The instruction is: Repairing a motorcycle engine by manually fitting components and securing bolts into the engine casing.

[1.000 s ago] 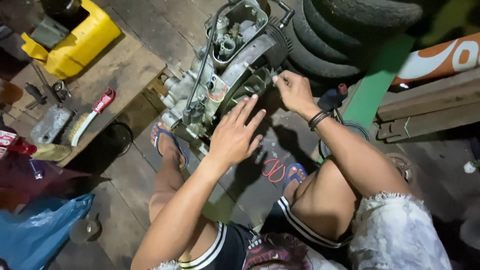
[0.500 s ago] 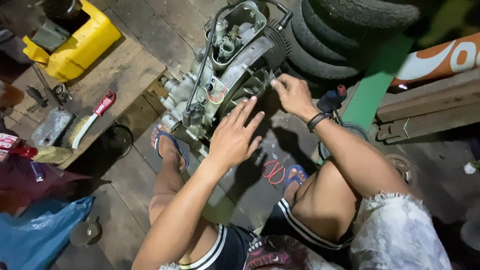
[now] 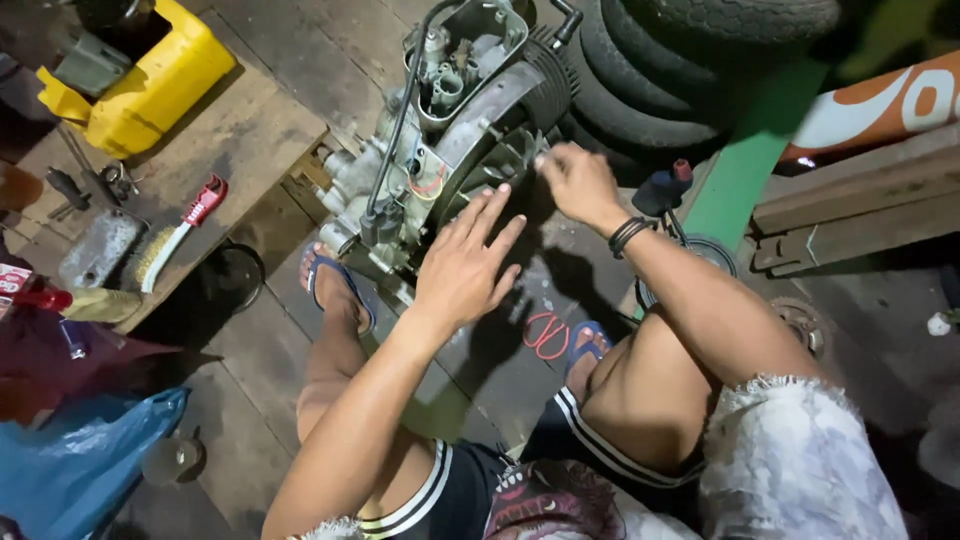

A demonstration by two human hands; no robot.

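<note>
Head view showed the left hand [image 3: 462, 268] lying flat, fingers spread, on the engine [image 3: 440, 140]; the right hand [image 3: 578, 182] had its fingers pinched at the engine's edge.

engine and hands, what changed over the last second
Very little moved. The left hand lies flat, fingers spread, against the near side of the engine, as before. The right hand keeps its fingertips at the engine's right edge; whether it grips anything is unclear. Nothing was picked up or let go. The brush with the red handle and the yellow container stayed put.
</note>
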